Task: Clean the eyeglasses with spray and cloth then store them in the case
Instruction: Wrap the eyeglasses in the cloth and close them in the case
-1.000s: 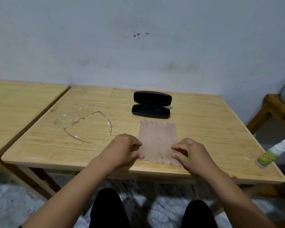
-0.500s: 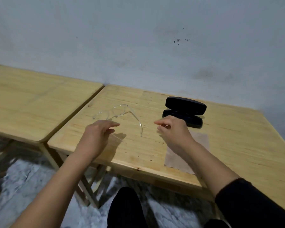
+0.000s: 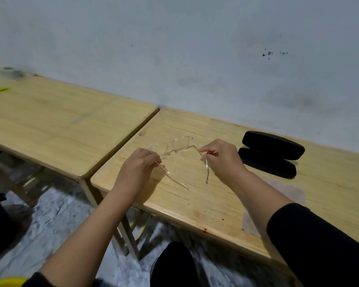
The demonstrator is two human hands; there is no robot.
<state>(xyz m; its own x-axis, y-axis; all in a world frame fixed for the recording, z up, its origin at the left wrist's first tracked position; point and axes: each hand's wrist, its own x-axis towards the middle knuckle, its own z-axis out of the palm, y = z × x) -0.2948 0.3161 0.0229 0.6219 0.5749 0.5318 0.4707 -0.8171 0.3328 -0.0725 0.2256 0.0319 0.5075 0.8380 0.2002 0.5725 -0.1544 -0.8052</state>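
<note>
1. Since the earlier frame, both hands have reached the clear-framed eyeglasses (image 3: 175, 146).
2. Left hand (image 3: 137, 169) and right hand (image 3: 222, 159) each pinch one temple.
3. Open black case (image 3: 269, 154) sits to the right on the wooden table (image 3: 195, 204).

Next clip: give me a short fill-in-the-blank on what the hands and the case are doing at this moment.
1. Each hand, left hand and right hand, pinches one ___ of the glasses.
2. The case lies with its lid ___.
3. The case sits to the ___ of the glasses.
4. The cloth lies partly under the right ___.

Missing words: temple; open; right; forearm
</note>
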